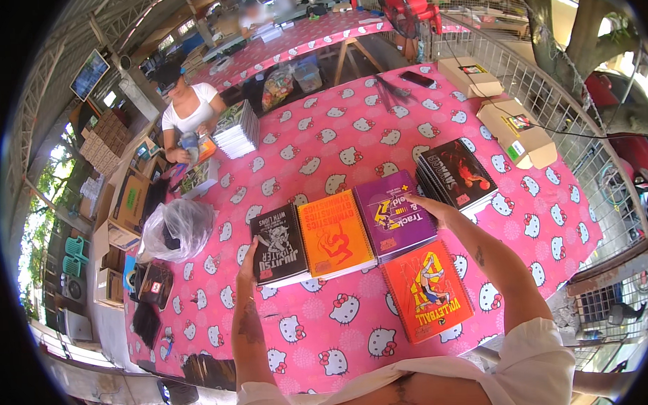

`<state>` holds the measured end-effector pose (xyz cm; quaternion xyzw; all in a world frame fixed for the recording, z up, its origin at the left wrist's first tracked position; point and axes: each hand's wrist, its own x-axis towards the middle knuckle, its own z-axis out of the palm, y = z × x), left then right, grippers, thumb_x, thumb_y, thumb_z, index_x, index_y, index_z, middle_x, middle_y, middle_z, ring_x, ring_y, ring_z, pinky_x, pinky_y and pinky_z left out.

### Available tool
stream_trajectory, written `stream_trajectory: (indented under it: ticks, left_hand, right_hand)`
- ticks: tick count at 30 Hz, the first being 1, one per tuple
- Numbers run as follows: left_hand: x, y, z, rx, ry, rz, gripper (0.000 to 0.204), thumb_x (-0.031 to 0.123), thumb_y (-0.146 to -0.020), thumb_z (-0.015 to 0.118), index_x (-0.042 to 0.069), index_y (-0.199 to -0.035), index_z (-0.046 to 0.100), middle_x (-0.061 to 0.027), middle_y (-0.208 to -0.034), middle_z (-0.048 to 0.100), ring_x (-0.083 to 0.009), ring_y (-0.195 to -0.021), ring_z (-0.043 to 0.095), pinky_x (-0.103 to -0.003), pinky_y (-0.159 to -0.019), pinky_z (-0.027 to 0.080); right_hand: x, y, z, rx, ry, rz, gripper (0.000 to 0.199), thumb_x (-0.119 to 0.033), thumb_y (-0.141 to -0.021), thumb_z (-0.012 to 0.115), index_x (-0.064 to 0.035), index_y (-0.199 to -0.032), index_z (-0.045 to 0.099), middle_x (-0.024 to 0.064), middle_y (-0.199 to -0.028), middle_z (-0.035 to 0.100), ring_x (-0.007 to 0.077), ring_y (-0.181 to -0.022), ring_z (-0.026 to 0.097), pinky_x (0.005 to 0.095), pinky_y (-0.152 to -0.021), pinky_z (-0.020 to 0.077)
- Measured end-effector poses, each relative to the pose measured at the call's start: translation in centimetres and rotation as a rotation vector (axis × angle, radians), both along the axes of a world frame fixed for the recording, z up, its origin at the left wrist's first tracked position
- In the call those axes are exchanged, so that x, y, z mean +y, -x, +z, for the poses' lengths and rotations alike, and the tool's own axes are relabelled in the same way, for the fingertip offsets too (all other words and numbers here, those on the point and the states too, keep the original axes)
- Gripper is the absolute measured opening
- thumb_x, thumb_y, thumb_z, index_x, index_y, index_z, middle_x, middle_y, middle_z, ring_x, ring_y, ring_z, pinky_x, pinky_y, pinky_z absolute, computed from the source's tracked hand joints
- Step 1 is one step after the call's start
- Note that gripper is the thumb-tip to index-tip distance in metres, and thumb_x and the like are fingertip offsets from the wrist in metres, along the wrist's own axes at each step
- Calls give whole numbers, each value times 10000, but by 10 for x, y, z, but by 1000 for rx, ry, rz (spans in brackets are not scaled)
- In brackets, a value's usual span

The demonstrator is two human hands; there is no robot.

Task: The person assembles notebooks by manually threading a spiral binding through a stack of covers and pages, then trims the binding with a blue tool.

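Three spiral-bound notebooks lie side by side in a row before me: a black one [278, 244], an orange one [336, 234] and a purple one [396, 213]. My left hand [248, 262] grips the left edge of the black notebook, its thumb by the cover and its other fingers mostly hidden. At the right end, my right hand [428, 207] holds the purple notebook's edge with its fingertips over the cover. Nearer to me, a red-orange notebook [428, 290] with a volleyball player lies below the purple one. A stack of black notebooks [457, 173] with a red figure sits just beyond my right hand.
A pink cat-print cloth [343, 344] covers the table. Cardboard boxes [516, 131], a phone [417, 78] and dark thin strips [395, 89] lie at the far right. Leftward are a clear plastic bag [175, 229] and a co-worker [190, 111] beside a book stack [237, 130].
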<state>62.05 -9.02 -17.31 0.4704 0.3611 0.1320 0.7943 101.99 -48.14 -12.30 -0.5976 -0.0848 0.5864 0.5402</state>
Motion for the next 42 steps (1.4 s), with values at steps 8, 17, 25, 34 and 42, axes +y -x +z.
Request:
stream_trajectory:
  ticks: [8,17,25,34,42]
  left_hand:
    - [-21,108,-21,158,-517,744,692,544,-917,579,121,-1440,417,-52,-1361,535,-234,-1251,488,-399,-947,395]
    - [-112,296,-43,593,-414,812,514,542,-935,546,158,-1276,547,-12,-976,557,-141,-811,542,-275,-598,425]
    - [-107,249,-32,505,-538,1167,639,526,-980,482,20,-1370,463,-184,-1294,532,-303,-1087,562,-434,-820,488]
    - [-309,6,-55,191,-550,284,660,424,-1024,340,8,-1525,233,-135,-1582,266,-250,-1449,267,-373,-1189,194]
    - [-402,-83,10,-262,359,-64,784,502,-920,590,124,-1514,243,-134,-1471,390,-280,-1322,443,-490,-1038,438]
  right_hand:
    - [-112,-137,96,-739,-128,-297,1019,-738,-839,527,-55,-1536,234,165,-1556,319,326,-1426,297,429,-1159,227]
    - [-126,-200,-60,-110,-219,-120,793,-554,-870,614,-92,-1466,367,168,-1409,502,269,-1233,539,438,-1027,458]
    - [-135,-163,-41,-20,-86,-25,803,-397,-809,727,-136,-1462,339,145,-1340,547,260,-1140,603,413,-961,520]
    - [-187,-49,-83,-80,-273,-584,873,-683,-873,485,-34,-1449,388,179,-1428,475,274,-1313,457,445,-1073,387]
    - [-171,158,-37,12,-260,-241,873,-538,-919,581,-183,-1571,122,157,-1542,307,275,-1389,360,433,-1057,424]
